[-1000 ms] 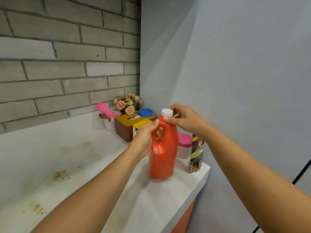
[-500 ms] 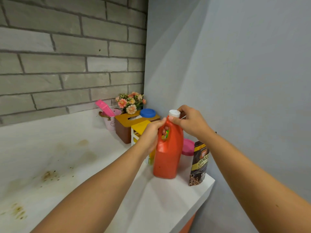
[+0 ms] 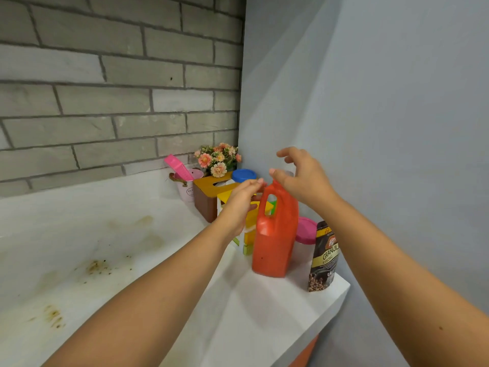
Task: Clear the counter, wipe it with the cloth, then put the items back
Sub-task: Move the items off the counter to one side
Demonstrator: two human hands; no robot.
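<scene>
White counter [image 3: 251, 313] bears an orange jug [image 3: 275, 239]; left hand [image 3: 240, 205] and right hand [image 3: 301, 181] flank it, grips spread, empty.

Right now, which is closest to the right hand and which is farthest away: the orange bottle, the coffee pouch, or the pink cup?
1. orange bottle: just under the right hand, at its fingers.
2. coffee pouch: lower right, beside the bottle.
3. pink cup: far back on the left.
</scene>
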